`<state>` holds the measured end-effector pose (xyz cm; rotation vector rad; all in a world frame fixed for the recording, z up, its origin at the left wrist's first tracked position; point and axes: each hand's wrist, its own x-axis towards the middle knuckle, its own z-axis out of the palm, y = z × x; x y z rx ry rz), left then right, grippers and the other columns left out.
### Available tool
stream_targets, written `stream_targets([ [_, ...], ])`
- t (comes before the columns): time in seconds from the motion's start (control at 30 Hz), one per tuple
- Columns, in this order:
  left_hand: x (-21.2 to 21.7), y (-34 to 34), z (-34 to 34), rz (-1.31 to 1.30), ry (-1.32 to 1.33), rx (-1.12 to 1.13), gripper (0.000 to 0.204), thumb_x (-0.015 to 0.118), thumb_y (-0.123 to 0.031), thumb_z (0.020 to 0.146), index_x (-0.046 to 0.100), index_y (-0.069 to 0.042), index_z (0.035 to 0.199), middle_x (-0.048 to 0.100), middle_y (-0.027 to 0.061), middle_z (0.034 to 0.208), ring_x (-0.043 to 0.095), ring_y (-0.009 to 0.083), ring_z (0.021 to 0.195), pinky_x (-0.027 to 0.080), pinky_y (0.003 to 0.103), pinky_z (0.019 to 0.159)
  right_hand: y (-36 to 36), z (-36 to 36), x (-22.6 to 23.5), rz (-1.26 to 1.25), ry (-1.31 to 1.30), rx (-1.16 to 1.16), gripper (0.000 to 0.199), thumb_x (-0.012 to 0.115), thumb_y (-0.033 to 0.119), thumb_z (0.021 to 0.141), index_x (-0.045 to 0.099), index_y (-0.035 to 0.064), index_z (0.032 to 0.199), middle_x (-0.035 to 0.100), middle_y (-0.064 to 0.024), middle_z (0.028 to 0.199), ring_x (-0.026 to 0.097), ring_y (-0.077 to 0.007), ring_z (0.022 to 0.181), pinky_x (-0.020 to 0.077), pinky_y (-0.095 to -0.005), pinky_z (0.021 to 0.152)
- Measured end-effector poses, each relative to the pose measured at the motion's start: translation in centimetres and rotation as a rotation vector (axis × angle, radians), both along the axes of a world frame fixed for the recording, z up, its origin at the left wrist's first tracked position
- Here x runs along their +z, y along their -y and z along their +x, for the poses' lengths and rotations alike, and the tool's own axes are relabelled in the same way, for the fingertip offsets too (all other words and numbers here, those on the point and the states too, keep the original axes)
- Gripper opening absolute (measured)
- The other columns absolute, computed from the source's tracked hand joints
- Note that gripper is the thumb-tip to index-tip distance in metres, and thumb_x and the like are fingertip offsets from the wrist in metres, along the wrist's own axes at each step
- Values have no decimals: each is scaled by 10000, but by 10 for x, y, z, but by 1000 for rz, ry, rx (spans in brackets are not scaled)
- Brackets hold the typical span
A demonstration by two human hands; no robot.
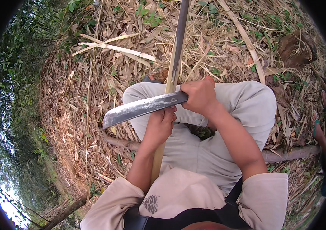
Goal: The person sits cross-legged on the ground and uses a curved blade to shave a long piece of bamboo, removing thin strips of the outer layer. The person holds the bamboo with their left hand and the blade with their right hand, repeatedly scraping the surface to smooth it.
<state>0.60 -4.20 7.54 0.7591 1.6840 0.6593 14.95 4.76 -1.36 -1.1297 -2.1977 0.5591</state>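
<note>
My right hand [201, 95] is closed around the handle end of a machete [143, 108], whose broad dark blade points to the left. The blade lies across a long split bamboo strip [178, 50], pale on one side and dark on the other. Just below the blade, my left hand [160, 123] grips that strip, its fingers wrapped round it. From the top edge the strip runs down between my bent knees, and its near end rests against my shirt by the left forearm. The machete's handle is hidden in my right fist.
Cut pale strips [122, 49] lie on the dry leaves ahead to the left. A long curved strip [245, 38] and a brown wood stump [297, 50] are ahead to the right. A branch [293, 154] passes beneath me. Another person's foot [316, 128] shows at the right rim.
</note>
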Motion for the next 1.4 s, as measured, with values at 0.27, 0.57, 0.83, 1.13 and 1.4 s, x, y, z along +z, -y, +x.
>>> stream_targets([
  [0.27,-1,0,-9,17,2,-8,322,446,-392,1075,510,-87,996,440,-41,692,358,34,480,305,218,422,-6,-2,5,-106,15,-72,119,727,198,666,651,107,658,651,-92,630,666,-314,611,513,-433,555],
  [0.57,5,10,5,-75,72,-2,325,451,-382,1074,498,-83,958,420,-44,689,356,31,490,301,216,429,-21,6,10,-251,-56,-186,162,720,196,725,649,61,671,634,-144,627,649,-352,614,519,-441,583],
  [0.83,2,12,6,-54,-54,-35,305,437,-365,1081,496,-89,964,415,-44,692,324,28,489,269,215,430,-31,14,-13,-161,82,-208,128,710,201,643,624,106,639,653,-102,654,654,-311,599,475,-438,560],
  [1.13,1,1,2,-57,-9,12,274,463,-333,1076,499,-83,970,431,-39,691,331,44,483,279,225,430,-4,5,-23,-94,-112,-72,141,723,162,601,591,127,637,610,-46,602,628,-283,568,410,-412,578],
  [1.4,14,2,-1,-94,168,34,268,463,-334,1076,496,-91,967,407,-40,671,319,43,478,266,219,422,-39,24,-33,-134,-72,-399,156,691,210,717,657,58,705,667,-121,668,640,-333,577,477,-408,577],
])
